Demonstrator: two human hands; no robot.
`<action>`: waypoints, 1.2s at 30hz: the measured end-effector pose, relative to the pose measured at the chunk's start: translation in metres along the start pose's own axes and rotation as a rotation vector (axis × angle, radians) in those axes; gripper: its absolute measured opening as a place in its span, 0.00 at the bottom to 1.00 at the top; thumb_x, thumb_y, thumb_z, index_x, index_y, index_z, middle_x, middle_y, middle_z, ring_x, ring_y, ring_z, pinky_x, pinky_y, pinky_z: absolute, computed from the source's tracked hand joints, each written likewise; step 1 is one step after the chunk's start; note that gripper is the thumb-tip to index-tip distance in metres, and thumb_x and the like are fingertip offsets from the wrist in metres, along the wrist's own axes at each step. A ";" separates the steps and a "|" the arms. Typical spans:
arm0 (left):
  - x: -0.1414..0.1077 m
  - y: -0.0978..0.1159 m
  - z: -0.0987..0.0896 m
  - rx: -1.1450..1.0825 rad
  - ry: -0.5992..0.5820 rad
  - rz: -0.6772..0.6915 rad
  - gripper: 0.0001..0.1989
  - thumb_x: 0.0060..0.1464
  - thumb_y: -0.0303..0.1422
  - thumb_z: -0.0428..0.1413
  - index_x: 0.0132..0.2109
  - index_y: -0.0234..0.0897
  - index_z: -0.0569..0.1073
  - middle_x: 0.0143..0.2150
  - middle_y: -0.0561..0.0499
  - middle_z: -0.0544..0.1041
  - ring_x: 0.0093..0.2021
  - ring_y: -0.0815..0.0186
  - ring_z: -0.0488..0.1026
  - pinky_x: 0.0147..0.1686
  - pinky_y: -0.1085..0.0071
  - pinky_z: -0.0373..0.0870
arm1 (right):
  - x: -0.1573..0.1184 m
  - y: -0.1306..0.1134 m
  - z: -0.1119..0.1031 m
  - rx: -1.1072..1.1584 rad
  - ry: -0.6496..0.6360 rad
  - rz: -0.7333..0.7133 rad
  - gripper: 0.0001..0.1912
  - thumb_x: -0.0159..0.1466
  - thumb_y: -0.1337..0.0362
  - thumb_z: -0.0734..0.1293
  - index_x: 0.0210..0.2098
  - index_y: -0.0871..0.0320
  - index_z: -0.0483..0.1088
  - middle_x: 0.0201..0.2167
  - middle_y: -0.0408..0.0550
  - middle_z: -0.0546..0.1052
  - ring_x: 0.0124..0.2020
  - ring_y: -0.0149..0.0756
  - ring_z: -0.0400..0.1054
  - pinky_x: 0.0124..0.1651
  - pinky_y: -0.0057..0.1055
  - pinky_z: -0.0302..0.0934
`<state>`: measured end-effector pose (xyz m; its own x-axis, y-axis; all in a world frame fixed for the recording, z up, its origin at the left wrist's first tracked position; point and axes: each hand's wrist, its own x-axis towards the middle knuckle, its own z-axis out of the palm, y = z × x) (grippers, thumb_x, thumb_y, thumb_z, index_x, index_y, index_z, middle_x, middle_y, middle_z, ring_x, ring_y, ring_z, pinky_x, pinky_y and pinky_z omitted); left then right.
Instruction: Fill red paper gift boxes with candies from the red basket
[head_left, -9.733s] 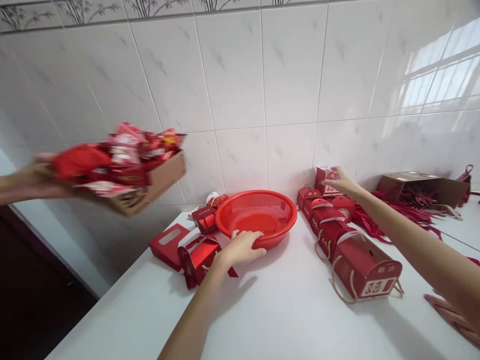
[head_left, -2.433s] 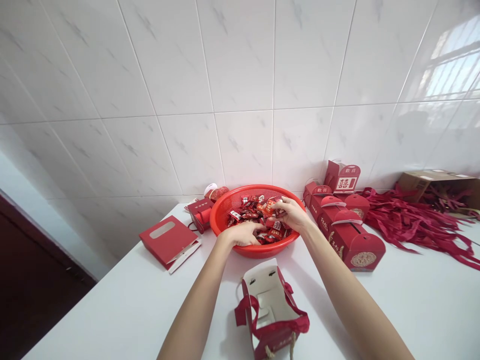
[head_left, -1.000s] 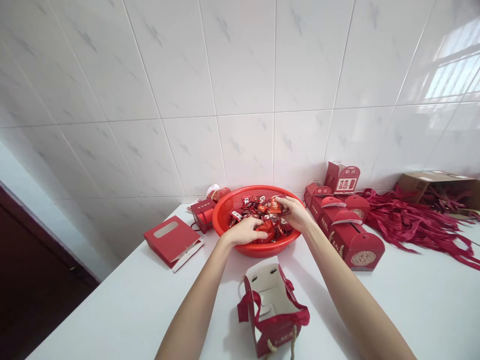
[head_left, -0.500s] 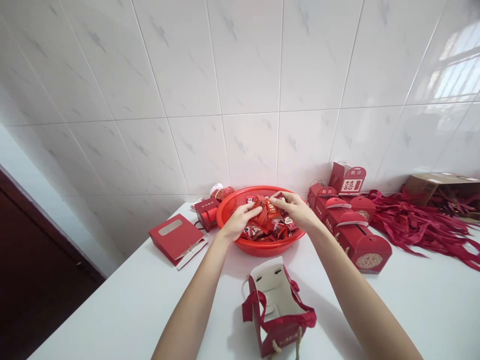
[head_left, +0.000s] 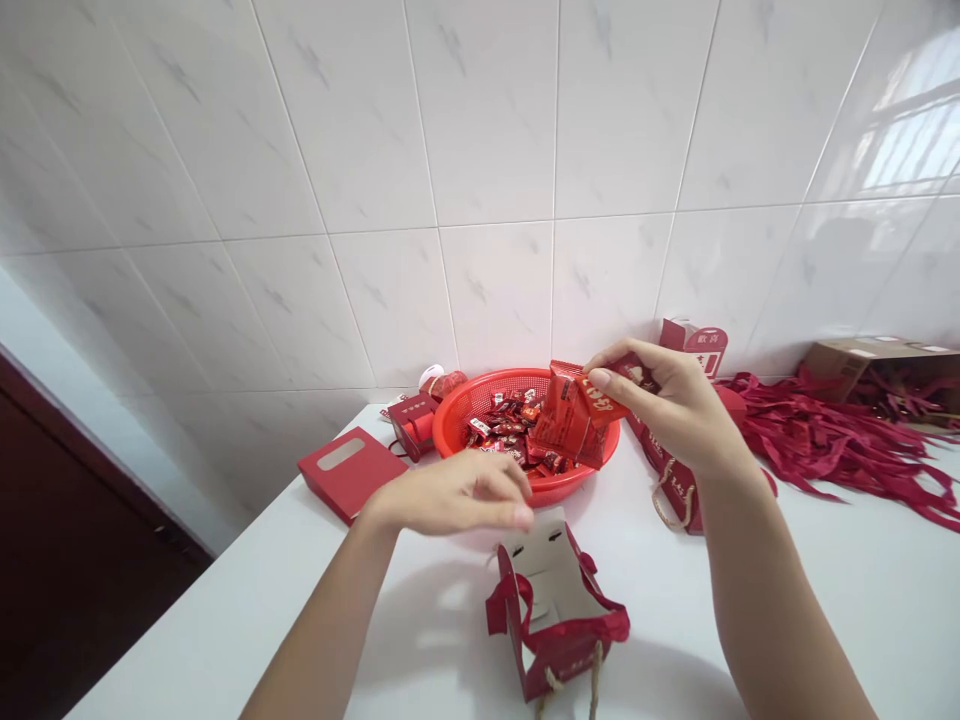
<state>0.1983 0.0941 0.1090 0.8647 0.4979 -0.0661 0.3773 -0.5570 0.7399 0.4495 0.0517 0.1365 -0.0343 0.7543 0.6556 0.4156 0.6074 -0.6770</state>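
Over the white table (head_left: 247,640), the right hand's (head_left: 664,395) grip pinches red packets (head_left: 574,415); the left hand (head_left: 457,495) is empty.

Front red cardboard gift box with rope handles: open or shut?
Open: the red cardboard gift box shows its pale interior, unobstructed from above.

On my feed, the bg is a white tiled wall (head_left: 495,130) w/ grey marbling, plus a barred-window reflection (head_left: 915,140) upper R. Against it on the R I see a cardboard box (head_left: 832,365) lying open-sided, w/ a tangle of dark-red ribbons (head_left: 832,430) spread over the white tabletop (head_left: 300,600) (some are inside the box, too). Far L, I've got a v. dark panel (head_left: 82,540) beside a pale strip (head_left: 97,390), both partly out of frame.
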 end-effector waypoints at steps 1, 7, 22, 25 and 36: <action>-0.005 0.005 0.004 0.072 -0.044 -0.037 0.16 0.61 0.42 0.56 0.30 0.38 0.79 0.43 0.49 0.76 0.42 0.64 0.72 0.38 0.72 0.65 | -0.002 -0.003 -0.001 0.002 -0.010 -0.001 0.10 0.65 0.56 0.69 0.33 0.57 0.75 0.23 0.40 0.67 0.24 0.29 0.57 0.27 0.28 0.51; -0.003 0.004 0.023 0.325 0.117 -0.210 0.19 0.57 0.31 0.51 0.18 0.37 0.59 0.19 0.55 0.55 0.21 0.70 0.52 0.23 0.67 0.46 | -0.007 -0.007 0.010 -0.014 -0.139 -0.003 0.09 0.67 0.57 0.68 0.35 0.56 0.75 0.24 0.42 0.71 0.22 0.28 0.57 0.24 0.27 0.50; -0.019 -0.009 0.006 0.101 0.068 -0.258 0.10 0.40 0.38 0.66 0.29 0.39 0.75 0.32 0.52 0.76 0.37 0.60 0.73 0.32 0.73 0.65 | -0.017 -0.010 0.067 -0.102 -0.464 -0.029 0.06 0.67 0.70 0.63 0.33 0.57 0.68 0.24 0.38 0.70 0.25 0.28 0.58 0.29 0.26 0.50; -0.021 -0.012 0.002 0.078 0.025 -0.269 0.16 0.38 0.39 0.68 0.36 0.40 0.78 0.40 0.51 0.78 0.44 0.57 0.74 0.37 0.73 0.68 | -0.018 -0.008 0.066 -0.153 -0.559 -0.044 0.08 0.67 0.71 0.63 0.31 0.56 0.66 0.24 0.38 0.69 0.25 0.28 0.58 0.30 0.26 0.50; -0.019 -0.011 0.008 0.209 0.069 -0.303 0.21 0.39 0.39 0.69 0.44 0.43 0.81 0.45 0.51 0.79 0.44 0.58 0.74 0.34 0.75 0.64 | -0.020 -0.006 0.055 -0.416 -0.897 -0.037 0.10 0.62 0.75 0.65 0.28 0.56 0.64 0.21 0.36 0.65 0.22 0.28 0.56 0.26 0.28 0.44</action>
<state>0.1801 0.0855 0.0966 0.6819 0.7006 -0.2101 0.6780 -0.4977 0.5409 0.3977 0.0463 0.1094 -0.6581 0.7504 0.0615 0.6808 0.6280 -0.3770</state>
